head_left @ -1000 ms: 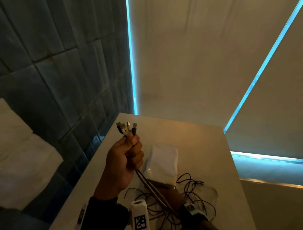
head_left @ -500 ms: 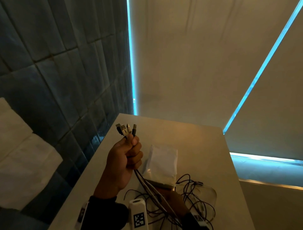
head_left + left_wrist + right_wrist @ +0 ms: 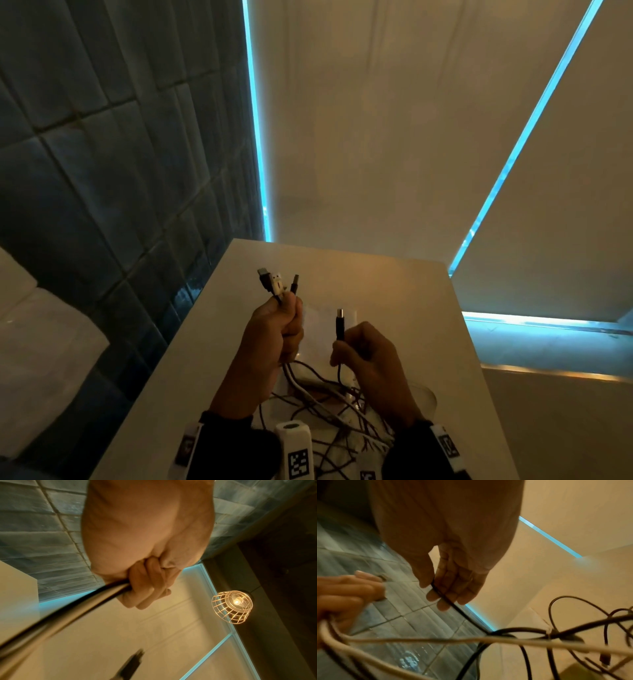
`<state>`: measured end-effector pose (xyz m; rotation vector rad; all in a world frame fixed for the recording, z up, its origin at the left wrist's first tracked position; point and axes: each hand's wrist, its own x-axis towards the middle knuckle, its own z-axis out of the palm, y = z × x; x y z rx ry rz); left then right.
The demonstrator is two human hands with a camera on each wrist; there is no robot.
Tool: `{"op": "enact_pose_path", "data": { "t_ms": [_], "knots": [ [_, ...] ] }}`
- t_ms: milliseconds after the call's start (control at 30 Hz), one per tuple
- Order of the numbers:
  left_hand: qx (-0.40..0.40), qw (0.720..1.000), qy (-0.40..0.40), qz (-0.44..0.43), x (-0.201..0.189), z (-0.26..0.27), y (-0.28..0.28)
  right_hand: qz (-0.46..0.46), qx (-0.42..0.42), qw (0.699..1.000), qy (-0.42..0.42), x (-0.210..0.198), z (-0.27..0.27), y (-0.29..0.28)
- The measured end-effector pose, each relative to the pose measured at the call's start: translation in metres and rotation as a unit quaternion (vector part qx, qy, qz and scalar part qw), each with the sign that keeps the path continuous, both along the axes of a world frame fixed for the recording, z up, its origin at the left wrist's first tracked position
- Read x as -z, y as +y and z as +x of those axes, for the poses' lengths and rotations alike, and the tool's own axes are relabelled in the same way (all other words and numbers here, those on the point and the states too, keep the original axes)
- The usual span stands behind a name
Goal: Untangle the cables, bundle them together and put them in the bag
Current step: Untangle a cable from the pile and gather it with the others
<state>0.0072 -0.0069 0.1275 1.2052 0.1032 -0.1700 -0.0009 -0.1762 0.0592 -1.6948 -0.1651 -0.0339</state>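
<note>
My left hand (image 3: 274,335) is raised over the table and grips a bunch of cables in its fist, their plug ends (image 3: 274,282) sticking up above the thumb. The same fist (image 3: 145,588) shows in the left wrist view with the cables (image 3: 72,609) running out of it. My right hand (image 3: 356,349) pinches one black cable just below its plug (image 3: 339,323), which points upward. In the right wrist view the thumb and fingers (image 3: 436,588) hold that black cable (image 3: 453,605). The rest of the cables (image 3: 329,407) hang tangled below both hands. A white bag (image 3: 318,329) lies on the table behind the hands.
The beige table (image 3: 394,308) ends at a dark tiled wall (image 3: 120,171) on the left and a drop on the right. Something clear (image 3: 424,397) lies on the table under the cable tangle. A caged lamp (image 3: 233,605) hangs overhead. White bedding (image 3: 41,342) lies at far left.
My right hand came up from the tangle on the table, lifting one black cable by its plug end beside the left hand. The left hand kept its grip on the bunch.
</note>
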Motion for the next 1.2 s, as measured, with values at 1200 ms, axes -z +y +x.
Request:
{"op": "enact_pose_path", "data": {
  "t_ms": [1200],
  "knots": [
    [-0.055, 0.994, -0.082, -0.050, 0.004, 0.007, -0.029, 0.038, -0.075, 0.994, -0.074, -0.031, -0.003, 0.004]
  ]
}}
